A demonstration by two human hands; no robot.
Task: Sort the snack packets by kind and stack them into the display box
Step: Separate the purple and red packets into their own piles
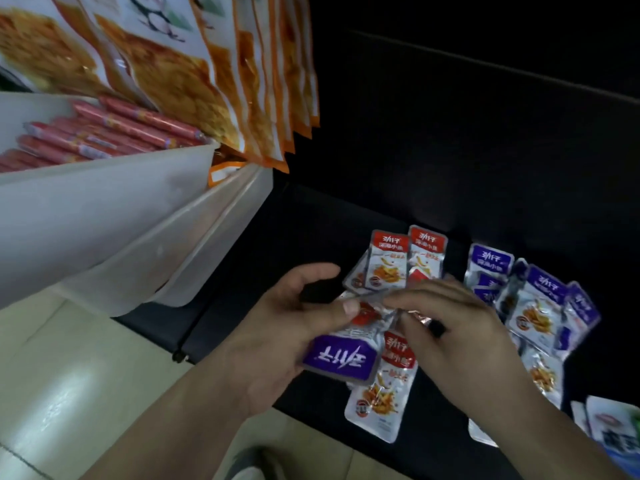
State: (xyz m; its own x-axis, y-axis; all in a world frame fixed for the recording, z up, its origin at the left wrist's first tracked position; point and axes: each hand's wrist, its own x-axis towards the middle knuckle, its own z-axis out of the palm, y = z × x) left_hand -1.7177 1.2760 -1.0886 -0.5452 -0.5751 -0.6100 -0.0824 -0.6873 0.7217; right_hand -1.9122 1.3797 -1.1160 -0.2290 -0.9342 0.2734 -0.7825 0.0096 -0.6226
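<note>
We judge the sorting roughly half done. A red pile (388,263) sits at the back of the dark tray (311,223) and a purple pile (540,303) gathers to its right, well apart from the white bins (104,220). Nothing looks stacked into a display box yet (we cannot tell which container that is), and a stray red packet (381,393) lies under the hands, so stacking and some sorting remain.

Our left hand (294,327) has its fingers curled under a small bunch (341,358), thumb pressed on top. Our right hand (460,341) reaches across, fingertips closed on the bunch's foil edge, though blur hides which packet it has.

The packets are flat foil sachets, silver-edged with a red or purple header, glossy and probably slippery.
</note>
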